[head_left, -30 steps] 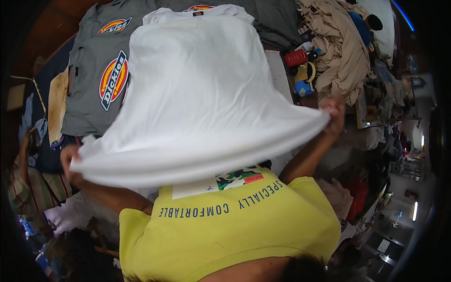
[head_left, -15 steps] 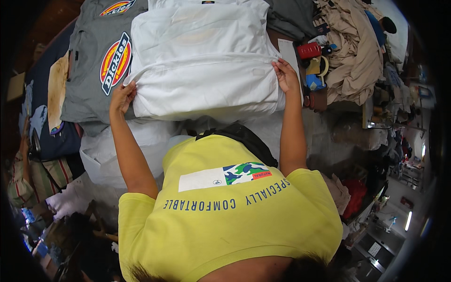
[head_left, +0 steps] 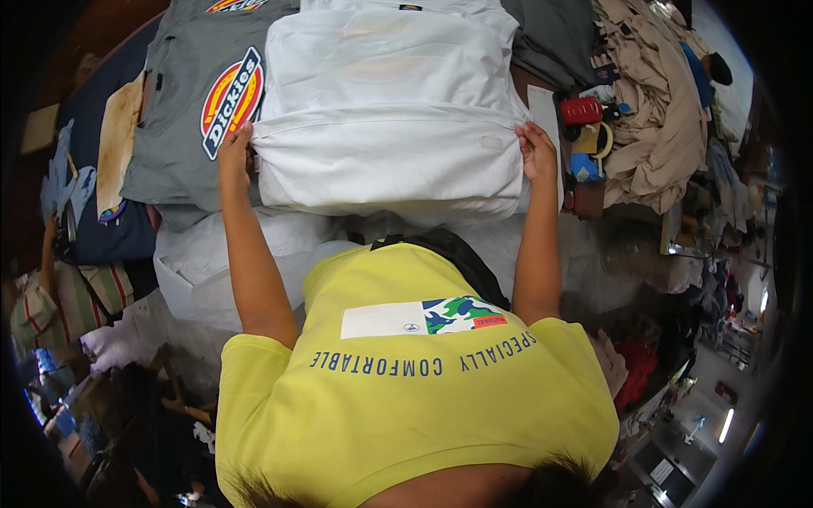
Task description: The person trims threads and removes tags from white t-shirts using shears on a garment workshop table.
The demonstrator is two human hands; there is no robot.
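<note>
The white shirt (head_left: 389, 157) is big, soft and folded into a wide flat block. It lies on top of a pile of white shirts (head_left: 381, 51) on the bench, just beside a grey shirt (head_left: 182, 110) with a round colourful badge. The left hand (head_left: 235, 152) pinches its left edge and the right hand (head_left: 537, 151) pinches its right edge, so the shirt stretches between both hands.

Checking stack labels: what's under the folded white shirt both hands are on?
Beneath the folded white shirt, held by left hand and right hand, lies another white garment. A grey shirt sits beside it. The surface under them is hidden.
</note>
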